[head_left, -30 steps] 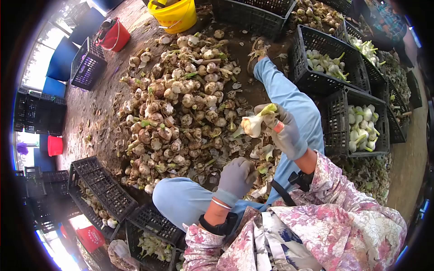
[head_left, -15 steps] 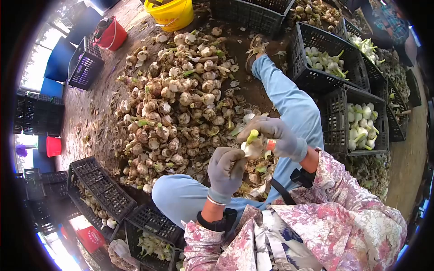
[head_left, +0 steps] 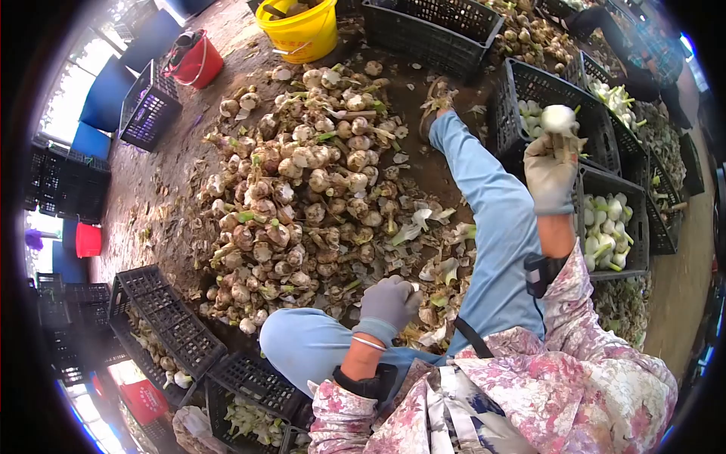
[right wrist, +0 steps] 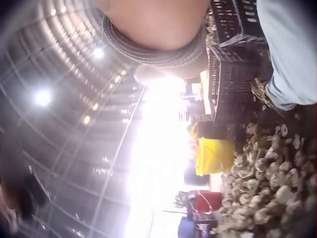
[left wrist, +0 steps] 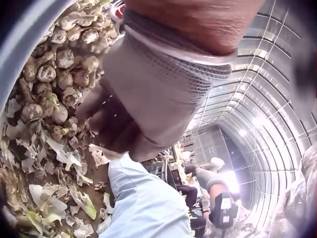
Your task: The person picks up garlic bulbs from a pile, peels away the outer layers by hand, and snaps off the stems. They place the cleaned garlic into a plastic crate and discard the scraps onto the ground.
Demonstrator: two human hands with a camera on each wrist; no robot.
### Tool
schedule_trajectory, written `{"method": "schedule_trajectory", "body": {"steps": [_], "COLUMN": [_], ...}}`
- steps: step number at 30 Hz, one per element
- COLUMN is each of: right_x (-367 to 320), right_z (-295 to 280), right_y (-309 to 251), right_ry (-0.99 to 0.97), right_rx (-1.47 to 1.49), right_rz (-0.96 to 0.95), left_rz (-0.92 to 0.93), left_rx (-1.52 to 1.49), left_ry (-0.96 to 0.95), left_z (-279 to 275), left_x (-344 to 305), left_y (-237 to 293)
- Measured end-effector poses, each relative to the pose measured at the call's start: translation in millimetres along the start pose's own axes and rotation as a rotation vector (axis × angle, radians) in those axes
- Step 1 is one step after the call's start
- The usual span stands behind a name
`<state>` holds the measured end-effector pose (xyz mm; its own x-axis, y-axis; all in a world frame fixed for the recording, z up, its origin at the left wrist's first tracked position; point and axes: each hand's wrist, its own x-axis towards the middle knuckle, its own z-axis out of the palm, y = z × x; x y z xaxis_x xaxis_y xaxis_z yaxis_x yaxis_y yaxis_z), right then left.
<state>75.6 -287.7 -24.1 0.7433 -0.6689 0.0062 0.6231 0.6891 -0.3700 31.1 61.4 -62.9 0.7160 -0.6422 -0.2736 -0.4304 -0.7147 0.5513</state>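
Observation:
Raised over the crates at the right, my gloved right hand (head_left: 550,174) grips a clean white garlic bulb (head_left: 558,119) at its neck, bulb upward. My gloved left hand (head_left: 389,306) hangs with curled fingers above my lap, at the near edge of the garlic heap (head_left: 302,189). A small pale bit (head_left: 414,287) shows at its fingertips; whether it is pinched I cannot tell. The left wrist view has the left hand (left wrist: 143,94) curled above loose skins (left wrist: 54,203). Glare washes out most of the right hand (right wrist: 148,74) in the right wrist view.
Black crates with white garlic (head_left: 605,219) stand beside my right leg. More crates (head_left: 170,318) lie at the lower left. A yellow bucket (head_left: 302,32) and a red bucket (head_left: 198,60) are beyond the heap. Another person (head_left: 646,53) is at the upper right.
My hands have parted from the bulb they both touched. The right hand has carried it up and right to the crates, its green stem no longer showing; the left has lowered slightly.

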Motion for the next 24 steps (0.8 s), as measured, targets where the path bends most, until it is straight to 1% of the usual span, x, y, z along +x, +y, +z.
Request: {"method": "schedule_trajectory", "body": {"steps": [1,2,3,4,5,6,7,9,10,11,12,13,15,16,17,18,19,20,21,23,24], "right_x": [6,11,10,1,-20,-31,-31,-42,-45,-48,-57,-53,-45,-45,-47,-49,-51,-51,-53,-61,-64], "right_z": [1,-13,-11,-12,6,8,-14,-10,-7,-6,-18,-29,-23,-32,-32,-33,-35,-37,-46,-58,-60], "right_y": [7,31,57,84,122,159,197,257,278,295,310,320,325,329,323,313,304,294,291,288,291], "right_ry": [0.251,0.142,0.034,-0.110,-0.259,-0.419,-0.735,-0.872,-0.913,-0.957,-0.988,-1.000,-1.127,-0.976,-0.982,-0.852,-0.721,-0.826,-0.831,-0.642,-0.574], "right_rx": [-0.046,-0.189,-0.332,-0.613,-0.893,-1.283,-1.656,-2.115,-2.228,-2.339,-2.386,-2.372,-2.418,-2.290,-2.294,-2.061,-1.825,-1.778,-1.788,-1.717,-1.743], "right_rz": [-0.027,0.107,0.237,0.332,0.424,0.399,0.260,0.308,0.322,0.335,0.034,0.033,0.231,0.249,0.249,0.375,0.482,0.487,0.489,0.365,0.449], "left_rz": [-0.053,-0.067,-0.071,-0.071,-0.072,-0.063,-0.069,-0.141,-0.119,-0.130,-0.165,-0.198,-0.200,-0.222,-0.239,-0.316,-0.388,-0.379,-0.373,-0.563,-0.578], "left_rx": [-0.019,-0.061,-0.059,-0.072,-0.085,-0.105,-0.097,-0.292,-0.314,-0.301,-0.319,-0.340,-0.372,-0.474,-0.578,-0.680,-0.862,-0.804,-0.743,-1.272,-1.355], "left_ry": [0.001,0.024,0.031,0.129,0.227,0.294,0.299,0.427,0.478,0.484,0.463,0.443,0.468,0.624,0.779,0.813,0.786,0.849,0.911,0.863,0.853], "left_z": [-2,-3,-3,-4,-6,-10,-13,-15,-13,-12,-12,-12,-16,-16,-24,-34,-31,-27,-32,-29,-29], "left_x": [2,5,7,8,10,12,14,15,16,16,15,14,14,15,18,17,18,17,18,19,18], "left_y": [2,2,1,0,-1,0,-1,-3,-7,-10,-14,-17,-25,-29,-28,-27,-41,-50,-52,-56,-55]}}
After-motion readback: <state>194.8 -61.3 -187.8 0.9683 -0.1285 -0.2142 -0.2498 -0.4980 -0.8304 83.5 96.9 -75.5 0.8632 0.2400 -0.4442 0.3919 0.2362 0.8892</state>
